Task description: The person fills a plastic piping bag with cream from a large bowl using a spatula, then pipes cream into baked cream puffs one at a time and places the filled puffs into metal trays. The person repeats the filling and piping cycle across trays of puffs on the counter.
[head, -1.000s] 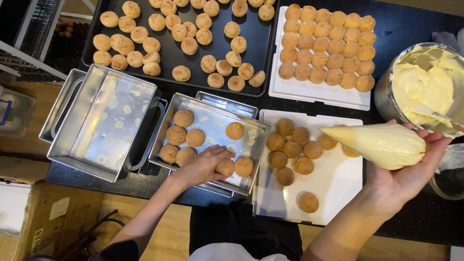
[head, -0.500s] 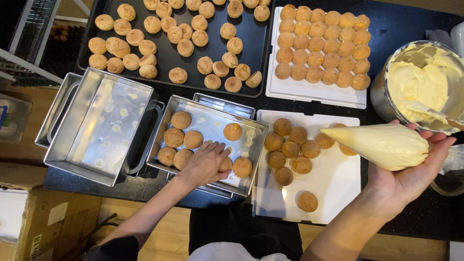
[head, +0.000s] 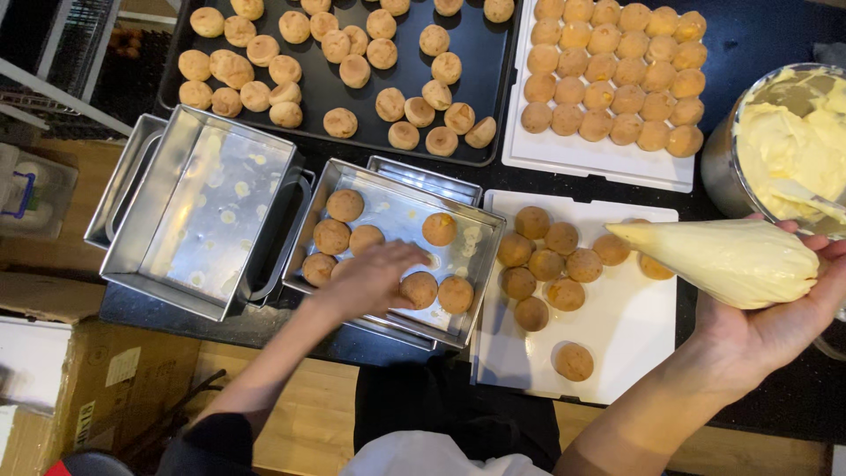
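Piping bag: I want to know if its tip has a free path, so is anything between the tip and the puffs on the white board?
Nothing visible. The piping bag, held in the right hand, points its tip over the white board, beside the puffs, with open space between them.

A bakery or pastry kitchen is indicated: many round puffs are laid out on a black baking tray (head: 493, 132), metal pans (head: 198, 216) and white boards (head: 634, 326), beside a steel bowl of cream (head: 718, 167).

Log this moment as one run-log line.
left hand: open, resting on puffs in steel tray | right hand: holding filled piping bag over white board | cream bowl at right
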`<state>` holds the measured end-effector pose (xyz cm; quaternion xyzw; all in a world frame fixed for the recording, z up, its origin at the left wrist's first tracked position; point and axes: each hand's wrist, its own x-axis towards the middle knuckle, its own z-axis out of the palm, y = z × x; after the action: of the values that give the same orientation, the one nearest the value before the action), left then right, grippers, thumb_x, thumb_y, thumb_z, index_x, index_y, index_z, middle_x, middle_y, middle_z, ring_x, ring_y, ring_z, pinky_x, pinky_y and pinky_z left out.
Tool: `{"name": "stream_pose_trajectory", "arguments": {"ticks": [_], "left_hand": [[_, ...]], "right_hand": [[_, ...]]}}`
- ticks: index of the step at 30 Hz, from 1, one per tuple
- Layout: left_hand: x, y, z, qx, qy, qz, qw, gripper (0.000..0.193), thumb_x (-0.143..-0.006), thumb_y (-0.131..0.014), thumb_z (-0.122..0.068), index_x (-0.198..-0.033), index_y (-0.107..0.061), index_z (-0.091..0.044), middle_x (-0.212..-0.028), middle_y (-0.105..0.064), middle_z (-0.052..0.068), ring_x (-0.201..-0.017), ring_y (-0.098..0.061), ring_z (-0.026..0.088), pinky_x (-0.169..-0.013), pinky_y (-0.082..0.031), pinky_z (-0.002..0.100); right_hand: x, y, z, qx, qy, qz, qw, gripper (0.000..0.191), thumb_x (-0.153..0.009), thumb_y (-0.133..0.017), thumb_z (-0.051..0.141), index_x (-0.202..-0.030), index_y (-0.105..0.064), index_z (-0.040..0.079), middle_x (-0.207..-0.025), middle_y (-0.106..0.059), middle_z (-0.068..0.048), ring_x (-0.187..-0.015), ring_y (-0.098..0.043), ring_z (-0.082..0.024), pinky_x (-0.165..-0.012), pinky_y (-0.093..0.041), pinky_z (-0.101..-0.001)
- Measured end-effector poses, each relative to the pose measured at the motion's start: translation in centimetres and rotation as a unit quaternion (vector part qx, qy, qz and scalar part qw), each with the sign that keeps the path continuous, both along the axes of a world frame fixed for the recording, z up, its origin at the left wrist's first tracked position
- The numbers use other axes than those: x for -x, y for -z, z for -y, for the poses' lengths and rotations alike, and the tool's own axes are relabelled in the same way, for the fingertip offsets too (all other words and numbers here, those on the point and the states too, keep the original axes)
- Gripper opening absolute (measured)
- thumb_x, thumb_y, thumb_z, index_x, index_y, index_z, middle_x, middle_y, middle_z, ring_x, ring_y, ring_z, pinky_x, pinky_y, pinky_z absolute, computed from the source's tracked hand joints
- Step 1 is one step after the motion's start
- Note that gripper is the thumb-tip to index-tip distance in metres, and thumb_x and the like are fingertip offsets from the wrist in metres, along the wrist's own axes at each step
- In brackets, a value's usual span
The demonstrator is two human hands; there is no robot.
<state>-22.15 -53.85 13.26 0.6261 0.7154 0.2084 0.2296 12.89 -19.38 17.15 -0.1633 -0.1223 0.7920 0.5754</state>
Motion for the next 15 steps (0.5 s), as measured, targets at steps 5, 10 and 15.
{"name": "stream_pose_trajectory", "arguments": {"ticks": [5,10,15], "left_hand": [[-1.8,1.5,-1.3,0.029,0.023,-0.045,0.998,0.07,-0.068,-0.088,-0.022,-0.132,-0.062,-0.006,-0.137,-0.057,0.013,-0.134,-0.046,0.034,-0.111,-0.037,0.05],[0.5,0.6,-1.6,0.032,-0.048,-0.18,0.982,0.063,-0.075,-0.084,-0.022,-0.132,-0.063,-0.003,-0.133,-0.06,0.011,-0.126,-0.053,0.028,-0.112,-0.04,0.046],[1.4,-0.4,0.0,-0.042,-0.108,-0.098,0.988,0.051,-0.083,-0.077,-0.03,-0.124,-0.065,-0.002,-0.125,-0.065,0.013,-0.116,-0.056,0.032,-0.102,-0.042,0.047]], "right_hand": [[0.5,-0.4,0.5,0.006,-0.014,0.013,1.0,0.022,-0.124,-0.059,0.027,-0.104,-0.06,0.017,-0.103,-0.067,-0.001,-0.1,-0.062,-0.02,-0.113,-0.05,-0.0377],[0.3,-0.5,0.4,-0.026,0.007,0.028,0.999,0.017,-0.12,-0.06,0.021,-0.105,-0.06,0.013,-0.1,-0.066,0.0,-0.101,-0.063,-0.019,-0.111,-0.051,-0.0393],[-0.3,-0.1,-0.3,0.006,0.012,0.022,1.0,0.014,-0.12,-0.059,0.019,-0.109,-0.06,0.011,-0.104,-0.065,0.001,-0.103,-0.063,-0.019,-0.112,-0.051,-0.0389]]}}
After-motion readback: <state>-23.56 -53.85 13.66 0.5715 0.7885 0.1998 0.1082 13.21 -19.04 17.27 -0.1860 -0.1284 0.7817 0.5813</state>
